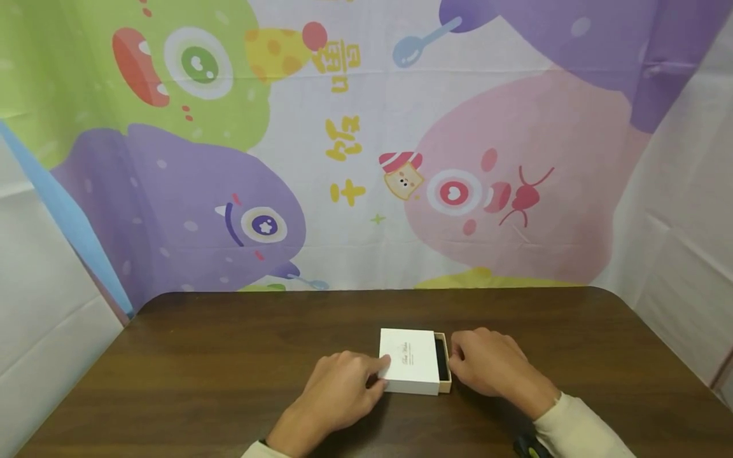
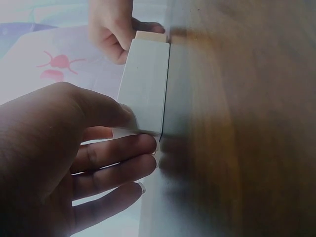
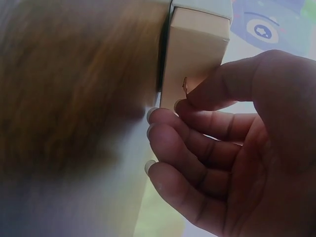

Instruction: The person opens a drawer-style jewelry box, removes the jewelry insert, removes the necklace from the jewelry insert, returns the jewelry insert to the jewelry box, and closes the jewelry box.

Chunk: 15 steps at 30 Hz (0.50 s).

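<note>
Dark brown wood-grain desk [image 1: 200, 369] with rounded far corners; beyond it, a hanging cloth [image 1: 355, 254] printed with cartoon monsters [image 1: 166, 210]; pale sheets [image 1: 681, 267] at left and right.

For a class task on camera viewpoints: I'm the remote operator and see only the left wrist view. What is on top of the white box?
Observer: The head view shows printed lettering on the white box.
Operator: Does anything show inside the tan drawer?
Observer: Yes, the head view shows a black interior in the part sticking out.
Operator: What are the right hand's fingers holding?
Observer: In the right wrist view, thumb and forefinger pinch a small tab at the drawer's end.
</note>
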Tool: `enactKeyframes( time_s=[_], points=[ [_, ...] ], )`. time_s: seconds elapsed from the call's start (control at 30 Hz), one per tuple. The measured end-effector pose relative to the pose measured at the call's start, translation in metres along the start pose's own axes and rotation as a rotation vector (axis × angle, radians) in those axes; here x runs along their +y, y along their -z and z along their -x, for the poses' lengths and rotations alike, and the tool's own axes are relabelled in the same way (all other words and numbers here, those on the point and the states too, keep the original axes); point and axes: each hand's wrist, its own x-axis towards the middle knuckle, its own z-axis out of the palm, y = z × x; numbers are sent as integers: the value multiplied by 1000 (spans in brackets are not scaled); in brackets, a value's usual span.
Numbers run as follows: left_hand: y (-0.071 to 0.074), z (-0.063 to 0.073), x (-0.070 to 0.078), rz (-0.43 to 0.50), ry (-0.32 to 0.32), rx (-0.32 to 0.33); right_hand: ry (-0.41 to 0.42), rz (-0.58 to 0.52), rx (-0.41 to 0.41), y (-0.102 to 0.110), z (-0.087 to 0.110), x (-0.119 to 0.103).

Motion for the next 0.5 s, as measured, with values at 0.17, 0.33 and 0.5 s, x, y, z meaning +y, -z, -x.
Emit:
enactKeyframes(
  time_s=[0.17, 0.33, 0.5],
  points=[
    [0, 0, 0, 4, -1, 2, 2, -3, -8, 1, 0, 1],
    [0, 0, 0, 2, -4, 15, 5, -9, -10, 2, 0, 2],
    [0, 0, 0, 1, -6, 24, 4, -11, 3, 2, 0, 3]
  ],
)
